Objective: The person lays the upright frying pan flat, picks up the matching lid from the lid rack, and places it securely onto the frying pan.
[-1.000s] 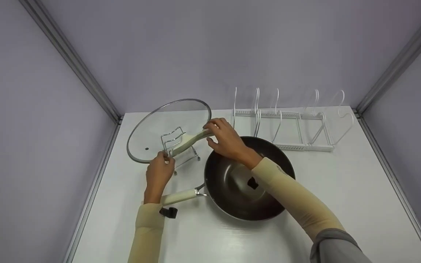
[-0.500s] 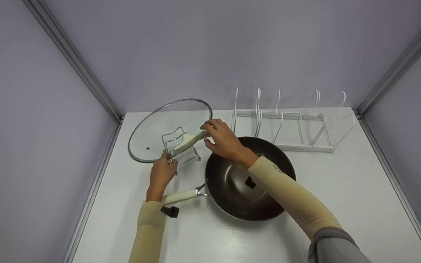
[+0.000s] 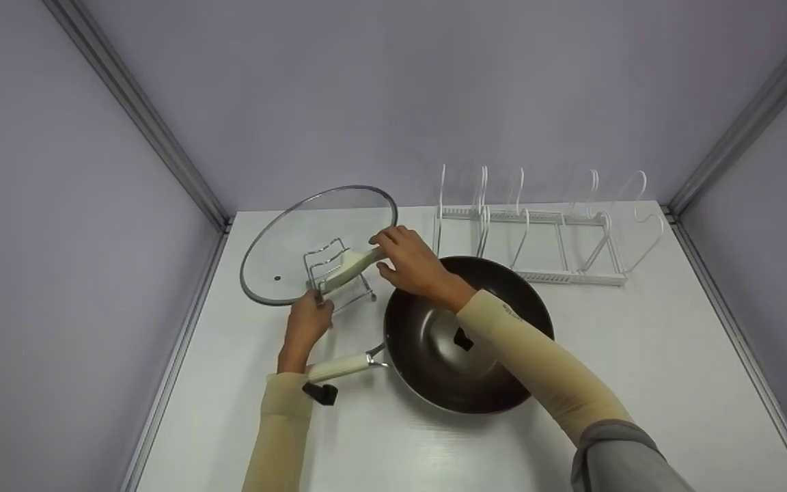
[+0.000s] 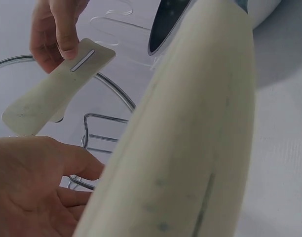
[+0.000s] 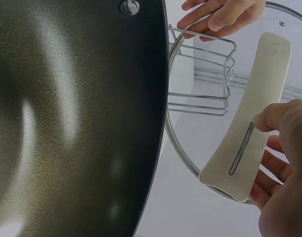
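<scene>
A large glass lid (image 3: 284, 232) with a dark rim and a long cream handle (image 3: 343, 273) leans tilted at the left, in a small chrome wire stand (image 3: 325, 257). My right hand (image 3: 414, 263) pinches the far end of that handle; in the right wrist view the thumb (image 5: 272, 117) lies on its top beside a slot, with fingers beneath. Low at the stand's near-left side, my left hand (image 3: 306, 324) grips the wire between thumb and fingers, close to the lid's rim. In the left wrist view the wire passes between that thumb (image 4: 82, 163) and the fingers.
A dark deep frying pan (image 3: 427, 348) sits in the middle, beneath the right forearm. Its cream handle (image 3: 339, 367) points left, passing under the left wrist. At the back right stands a white wire rack (image 3: 571, 278) with upright loops. Walls enclose the white table (image 3: 673, 369).
My left hand has shifted slightly right and up along the stand. My right hand has slid a little left and down on the lid handle. Lid, stand and pan look nearly unchanged.
</scene>
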